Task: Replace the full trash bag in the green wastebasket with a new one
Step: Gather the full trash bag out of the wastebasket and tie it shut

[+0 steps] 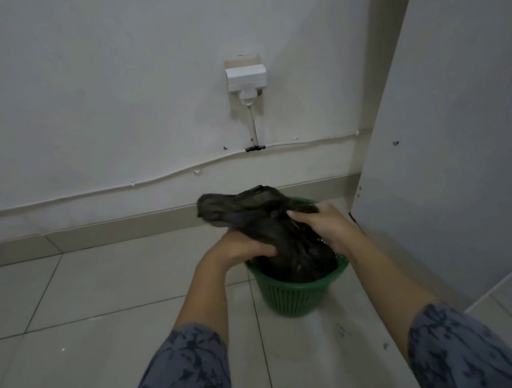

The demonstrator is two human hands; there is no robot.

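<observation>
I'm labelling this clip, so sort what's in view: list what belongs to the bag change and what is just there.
Part of the job:
- black trash bag, gathered at the top
- green wastebasket
- left hand and right hand, both gripping the bag

Just there:
- wall socket
- white cable along the wall
- white panel

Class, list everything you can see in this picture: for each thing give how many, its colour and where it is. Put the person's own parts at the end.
wastebasket: one, green, on the floor near the wall corner.
trash bag: one, black, sitting in the wastebasket with its gathered top sticking up above the rim.
wall socket: one, white, on the wall above the wastebasket, with a plug in it.
cable: one, white, clipped along the wall low down.
panel: one, white, upright at the right.
floor tiles: several, pale grey, under everything.
left hand: one, gripping the bag's left side.
right hand: one, gripping the bag's right side.
sleeves: two, grey-blue patterned, at the bottom.
</observation>
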